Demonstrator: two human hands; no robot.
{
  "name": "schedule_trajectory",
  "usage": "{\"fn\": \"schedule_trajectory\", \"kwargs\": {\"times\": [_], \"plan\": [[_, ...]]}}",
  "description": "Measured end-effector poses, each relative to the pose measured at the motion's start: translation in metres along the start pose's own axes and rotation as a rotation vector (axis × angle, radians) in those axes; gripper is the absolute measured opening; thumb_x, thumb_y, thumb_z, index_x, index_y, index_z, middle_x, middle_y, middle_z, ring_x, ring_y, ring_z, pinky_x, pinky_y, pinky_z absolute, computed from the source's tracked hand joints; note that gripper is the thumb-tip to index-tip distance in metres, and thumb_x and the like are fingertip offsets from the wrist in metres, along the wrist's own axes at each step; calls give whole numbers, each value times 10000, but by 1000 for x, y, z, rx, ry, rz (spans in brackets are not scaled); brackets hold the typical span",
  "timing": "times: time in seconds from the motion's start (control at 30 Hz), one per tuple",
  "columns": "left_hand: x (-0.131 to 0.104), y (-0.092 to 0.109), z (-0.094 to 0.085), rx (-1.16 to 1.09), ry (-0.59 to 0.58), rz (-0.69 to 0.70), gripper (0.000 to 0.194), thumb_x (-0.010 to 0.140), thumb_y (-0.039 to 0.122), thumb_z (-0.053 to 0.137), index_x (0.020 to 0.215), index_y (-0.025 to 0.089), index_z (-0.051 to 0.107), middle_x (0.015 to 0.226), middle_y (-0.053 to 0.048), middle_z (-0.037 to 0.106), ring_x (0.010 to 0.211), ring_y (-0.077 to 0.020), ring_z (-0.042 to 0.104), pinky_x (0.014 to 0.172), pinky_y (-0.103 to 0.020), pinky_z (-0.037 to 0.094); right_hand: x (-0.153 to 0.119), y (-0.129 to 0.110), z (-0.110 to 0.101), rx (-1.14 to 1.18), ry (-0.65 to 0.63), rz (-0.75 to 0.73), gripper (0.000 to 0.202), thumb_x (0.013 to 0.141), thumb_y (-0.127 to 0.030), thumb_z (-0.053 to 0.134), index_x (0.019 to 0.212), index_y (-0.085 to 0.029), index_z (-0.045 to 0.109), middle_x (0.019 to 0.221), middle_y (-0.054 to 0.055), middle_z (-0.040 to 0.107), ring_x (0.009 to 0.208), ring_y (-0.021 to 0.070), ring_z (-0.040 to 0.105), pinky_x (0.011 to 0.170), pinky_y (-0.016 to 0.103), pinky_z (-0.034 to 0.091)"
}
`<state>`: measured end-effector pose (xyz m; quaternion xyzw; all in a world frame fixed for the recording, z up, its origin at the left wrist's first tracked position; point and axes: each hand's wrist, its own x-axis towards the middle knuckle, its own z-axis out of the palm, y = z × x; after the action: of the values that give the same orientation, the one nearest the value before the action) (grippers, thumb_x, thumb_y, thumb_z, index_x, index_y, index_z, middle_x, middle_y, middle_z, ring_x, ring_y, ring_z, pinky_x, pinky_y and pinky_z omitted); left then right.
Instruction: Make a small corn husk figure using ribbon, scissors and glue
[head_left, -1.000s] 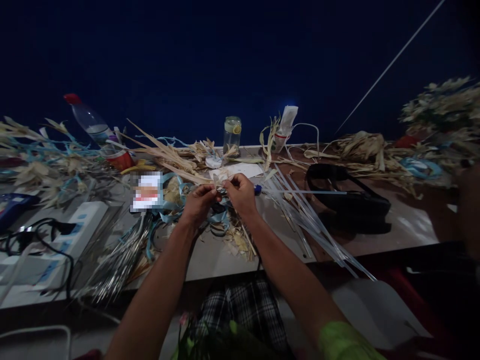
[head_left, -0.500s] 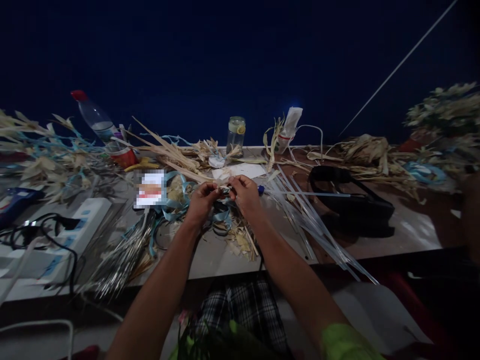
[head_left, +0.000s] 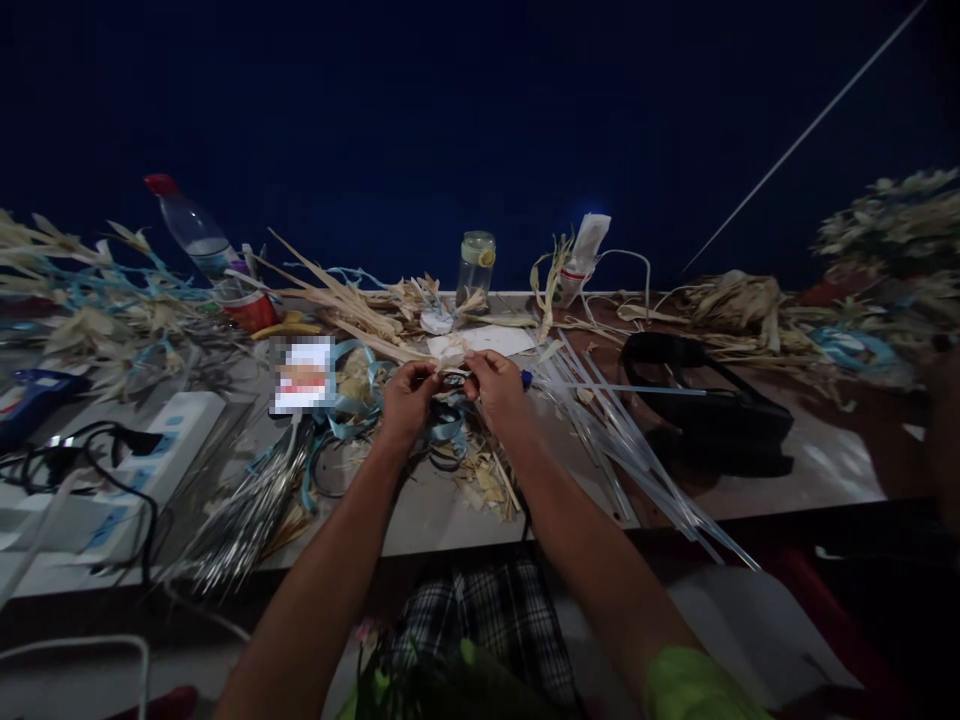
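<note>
My left hand [head_left: 409,400] and my right hand [head_left: 495,388] come close together above the table, fingertips pinched. Between them is a small pale strip [head_left: 452,374] that looks like dried corn husk; the fingers cover much of it. Just under the hands lies a light-blue ribbon [head_left: 448,430], with scraps of dried husk [head_left: 486,482] nearer the table's front edge. A white sheet of paper [head_left: 499,341] is flat behind my fingers. Something small and blue [head_left: 526,378] shows beside my right hand.
Left are a bundle of thin wires [head_left: 251,515], a white power strip [head_left: 161,450], a leaning bottle [head_left: 193,230] and long dried husks [head_left: 352,305]. A lidded jar [head_left: 476,270] stands behind. Clear plastic rods [head_left: 637,450] and a black strapped object [head_left: 712,410] lie right.
The fingers of my right hand have shifted slightly around the small strip. The whole view has moved a little; the things on the table stay put.
</note>
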<state>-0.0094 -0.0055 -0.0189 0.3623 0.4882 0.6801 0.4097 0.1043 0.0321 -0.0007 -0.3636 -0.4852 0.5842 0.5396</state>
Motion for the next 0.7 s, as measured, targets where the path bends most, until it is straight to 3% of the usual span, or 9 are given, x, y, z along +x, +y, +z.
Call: {"fn": "schedule_trajectory", "kwargs": {"times": [0.4,0.7], "plan": [[-1,0,1,27,-28,6,194,606,250,692,726,158,572,654,13,587,567,-125,580,593,-256,449,0,-3,1,84,11,54,272,657,-402,624,597,-167,499,546,-56,520,330,21,326,327,194,212],[-3,1,3,9,-100,-14,277,583,269,709,788,164,554,620,38,583,555,-123,589,588,-247,436,0,-7,0,104,20,55,269,659,-377,629,586,-163,483,513,-71,504,322,16,322,329,190,202]]}}
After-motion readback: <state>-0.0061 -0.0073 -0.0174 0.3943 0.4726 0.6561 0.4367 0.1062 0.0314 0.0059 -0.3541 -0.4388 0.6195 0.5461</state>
